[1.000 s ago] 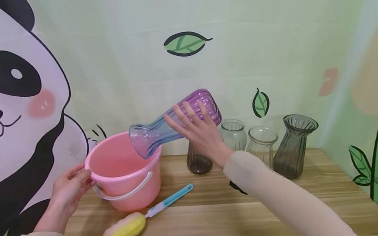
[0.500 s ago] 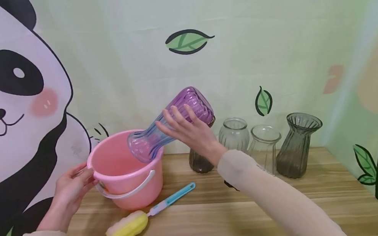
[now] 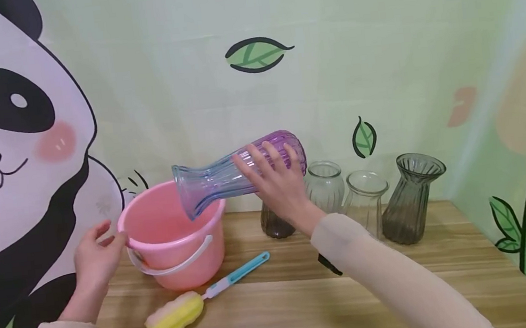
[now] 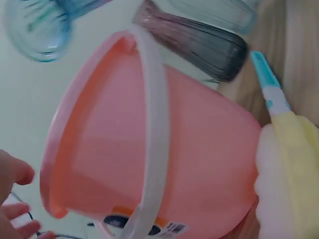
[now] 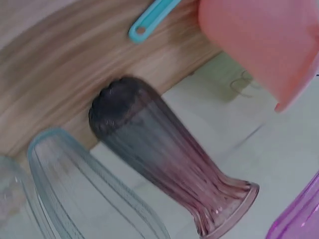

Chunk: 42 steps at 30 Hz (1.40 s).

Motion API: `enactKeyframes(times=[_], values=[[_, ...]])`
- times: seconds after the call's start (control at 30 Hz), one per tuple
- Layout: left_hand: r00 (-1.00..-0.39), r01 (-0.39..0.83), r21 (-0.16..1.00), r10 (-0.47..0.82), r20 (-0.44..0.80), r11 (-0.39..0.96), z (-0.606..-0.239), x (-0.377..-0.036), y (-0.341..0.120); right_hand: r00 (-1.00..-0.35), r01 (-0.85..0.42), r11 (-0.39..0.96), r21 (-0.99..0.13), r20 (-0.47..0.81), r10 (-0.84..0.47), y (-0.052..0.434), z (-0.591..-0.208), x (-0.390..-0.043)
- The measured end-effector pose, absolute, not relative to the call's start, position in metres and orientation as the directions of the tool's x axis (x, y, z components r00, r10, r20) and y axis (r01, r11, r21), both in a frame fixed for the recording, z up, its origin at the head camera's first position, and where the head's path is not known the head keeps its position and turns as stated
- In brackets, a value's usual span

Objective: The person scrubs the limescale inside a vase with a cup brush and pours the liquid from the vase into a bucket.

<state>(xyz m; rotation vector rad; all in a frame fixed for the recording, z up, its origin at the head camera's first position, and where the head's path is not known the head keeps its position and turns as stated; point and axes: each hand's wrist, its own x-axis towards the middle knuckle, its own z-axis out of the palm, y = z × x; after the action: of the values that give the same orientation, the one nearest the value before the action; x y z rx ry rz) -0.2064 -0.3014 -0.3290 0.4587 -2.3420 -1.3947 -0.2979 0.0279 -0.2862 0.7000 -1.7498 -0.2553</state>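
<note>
My right hand [image 3: 281, 186] grips a ribbed glass vase [image 3: 240, 173], purple at its base and blue at its mouth. It lies almost level in the air, its flared mouth [image 4: 37, 27] over the pink bucket [image 3: 175, 242]. The bucket stands on the wooden table [image 3: 307, 309], its white handle [image 4: 154, 139] hanging down the front. My left hand [image 3: 95, 256] is at the bucket's left rim with fingers [image 4: 15, 199] relaxed and holding nothing. A corner of the purple vase [image 5: 299, 219] shows in the right wrist view.
A yellow sponge brush [image 3: 173, 317] with a blue handle [image 3: 243, 272] lies in front of the bucket. Against the wall stand a dark brown vase [image 3: 276, 225], two clear vases [image 3: 325, 185] [image 3: 366, 196] and a grey vase [image 3: 408, 199].
The vase has swung from a steep downward tilt to nearly level, still over the bucket. My left hand has loosened from the bucket's rim and its fingers have spread.
</note>
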Motion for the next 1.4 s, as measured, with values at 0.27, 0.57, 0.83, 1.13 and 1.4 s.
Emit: enactKeyframes(times=[0.27, 0.57, 0.83, 1.13, 1.4], values=[[-0.514, 0.556, 0.414, -0.093, 0.853, 0.721, -0.319, -0.208, -0.231, -0.256, -0.562, 0.817, 0.129, 0.912, -0.32, 0.026, -0.299, -0.277], [-0.819, 0.56, 0.689, 0.179, 0.545, 0.46, -0.324, -0.211, -0.158, -0.574, -0.674, 0.662, -0.327, 0.796, -0.192, 0.023, -0.325, -0.24], [-0.899, 0.433, 0.848, 0.211, 0.383, 0.306, -0.36, -0.217, -0.14, -0.758, -0.613, 0.568, -0.549, 0.612, -0.225, 0.037, -0.362, -0.23], [-0.966, 0.256, 0.916, 0.12, 0.23, 0.309, -0.401, -0.219, -0.111, -0.893, -0.449, 0.506, -0.737, 0.357, -0.273, 0.067, -0.403, -0.232], [-0.957, 0.277, 0.905, 0.177, 0.23, 0.323, -0.42, -0.226, -0.081, -0.916, -0.397, 0.474, -0.786, 0.306, -0.259, 0.098, -0.42, -0.232]])
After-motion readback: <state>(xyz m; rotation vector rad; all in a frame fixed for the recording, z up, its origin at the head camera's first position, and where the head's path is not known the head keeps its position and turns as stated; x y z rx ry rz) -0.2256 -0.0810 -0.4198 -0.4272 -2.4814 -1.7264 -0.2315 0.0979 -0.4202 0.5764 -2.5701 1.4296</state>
